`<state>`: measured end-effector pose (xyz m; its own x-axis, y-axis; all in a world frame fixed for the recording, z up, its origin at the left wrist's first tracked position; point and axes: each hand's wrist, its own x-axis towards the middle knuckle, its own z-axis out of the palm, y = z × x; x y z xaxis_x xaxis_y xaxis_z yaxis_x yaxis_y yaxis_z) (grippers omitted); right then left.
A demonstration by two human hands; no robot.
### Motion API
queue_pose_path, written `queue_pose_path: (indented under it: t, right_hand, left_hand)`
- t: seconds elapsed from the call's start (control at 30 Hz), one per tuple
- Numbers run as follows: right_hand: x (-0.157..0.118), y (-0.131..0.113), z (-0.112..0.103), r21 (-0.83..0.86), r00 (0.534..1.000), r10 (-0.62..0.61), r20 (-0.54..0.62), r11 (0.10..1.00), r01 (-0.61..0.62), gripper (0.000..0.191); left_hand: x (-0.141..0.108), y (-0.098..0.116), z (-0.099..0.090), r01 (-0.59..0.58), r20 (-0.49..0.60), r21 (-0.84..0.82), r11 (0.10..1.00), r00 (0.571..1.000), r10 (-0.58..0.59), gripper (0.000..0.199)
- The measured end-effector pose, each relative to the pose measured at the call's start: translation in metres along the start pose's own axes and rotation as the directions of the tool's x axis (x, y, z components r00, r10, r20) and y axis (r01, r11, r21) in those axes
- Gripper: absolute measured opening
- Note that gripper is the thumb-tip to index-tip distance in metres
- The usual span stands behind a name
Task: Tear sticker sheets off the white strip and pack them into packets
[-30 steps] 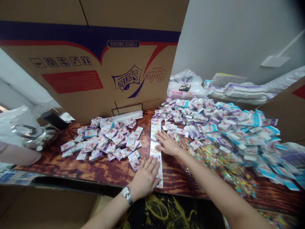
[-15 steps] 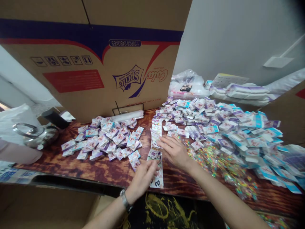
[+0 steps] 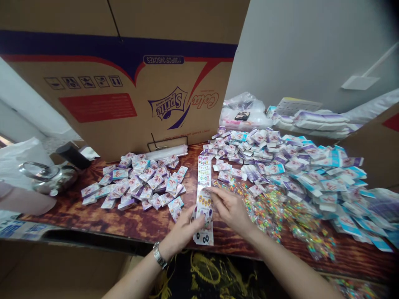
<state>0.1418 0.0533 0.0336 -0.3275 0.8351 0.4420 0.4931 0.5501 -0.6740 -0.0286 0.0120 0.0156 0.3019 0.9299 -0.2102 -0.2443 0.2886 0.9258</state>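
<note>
Between my two hands a small sticker sheet (image 3: 205,202) with yellow and purple prints is held up, bent slightly. My left hand (image 3: 186,226), with a metal watch on the wrist, grips its lower left part, thumb across the front. At the sheet's upper right corner, my right hand (image 3: 232,207) pinches with thumb and fingers. Below lie more sticker sheets (image 3: 204,238), and a strip of sheets with small coloured prints (image 3: 204,171) lies just beyond. Small printed boxes (image 3: 146,180) are heaped left of my hands. Bagged colourful candies (image 3: 268,211) lie to the right.
A large cardboard carton (image 3: 102,99) stands at the back. Flat white, purple and blue boxes (image 3: 280,162) are piled at right. A metal kettle (image 3: 46,178) and a pinkish container (image 3: 25,199) stand at left. The table (image 3: 131,224) has a front edge near my forearms.
My right hand has drawn back toward me and now pinches the top of the sticker sheet. My left hand has closed on its lower part, and the sheet is raised.
</note>
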Motion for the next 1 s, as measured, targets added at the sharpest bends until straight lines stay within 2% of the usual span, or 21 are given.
queue_pose_path:
  t: [0.07,0.1,0.17,0.23,0.3,0.4,0.43,0.5,0.6,0.7,0.77,0.87,1.0]
  right_hand:
    - [-0.001,0.003,0.003,-0.047,0.998,-0.054,-0.040,0.998,0.052,0.033]
    - [-0.003,0.002,0.004,-0.081,0.992,-0.121,-0.040,0.990,0.117,0.036]
    - [-0.011,-0.001,0.004,-0.162,0.952,-0.305,0.026,0.938,0.305,0.040]
    - [-0.019,-0.005,0.006,-0.242,0.883,-0.442,0.155,0.850,0.468,0.040]
    - [-0.027,-0.007,0.009,-0.323,0.845,-0.471,0.254,0.782,0.533,0.038]
    - [-0.033,-0.005,0.014,-0.392,0.838,-0.464,0.287,0.741,0.545,0.036]
    - [-0.034,-0.004,0.016,-0.383,0.843,-0.459,0.279,0.752,0.536,0.035]
    - [-0.034,-0.004,0.018,-0.315,0.880,-0.408,0.241,0.825,0.469,0.031]
    - [-0.030,-0.009,0.017,-0.101,0.957,-0.205,0.208,0.968,0.229,0.019]
    - [-0.026,-0.011,0.014,0.056,0.983,0.024,0.181,0.998,-0.034,0.011]
    - [-0.024,-0.009,0.011,0.068,0.982,0.118,0.149,0.989,-0.130,0.014]
    - [-0.021,-0.005,0.010,0.062,0.973,0.140,0.181,0.986,-0.153,0.021]
    - [-0.024,-0.003,0.015,0.036,0.963,0.104,0.247,0.993,-0.116,0.010]
  left_hand:
    - [-0.001,0.001,0.001,-0.024,0.054,0.038,0.999,0.998,0.022,0.029]
    - [0.000,0.000,0.002,-0.010,0.050,-0.009,1.000,0.999,0.010,0.026]
    - [0.002,-0.001,0.002,0.042,-0.014,-0.193,0.980,0.999,-0.046,0.019]
    - [0.004,-0.003,0.001,0.077,-0.046,-0.393,0.916,0.994,-0.103,0.013]
    - [0.004,-0.003,-0.001,0.114,0.018,-0.529,0.841,0.992,-0.124,0.020]
    - [0.003,-0.001,-0.005,0.182,0.155,-0.588,0.788,0.982,-0.111,0.032]
    - [0.003,0.000,-0.005,0.181,0.150,-0.576,0.797,0.982,-0.115,0.030]
    - [0.003,0.000,-0.004,0.126,0.043,-0.513,0.849,0.992,-0.121,0.019]
    - [0.003,-0.002,0.000,0.042,-0.091,-0.330,0.943,0.993,-0.076,0.016]
    - [0.001,-0.004,0.000,0.025,-0.070,-0.192,0.981,0.997,-0.039,0.031]
    - [0.001,-0.005,-0.003,0.003,-0.046,-0.080,0.997,0.999,-0.007,0.035]
    - [0.001,-0.010,-0.008,-0.068,-0.047,0.157,0.985,0.996,0.076,0.030]
    - [0.006,-0.028,-0.013,-0.148,-0.110,0.329,0.933,0.975,0.194,0.025]
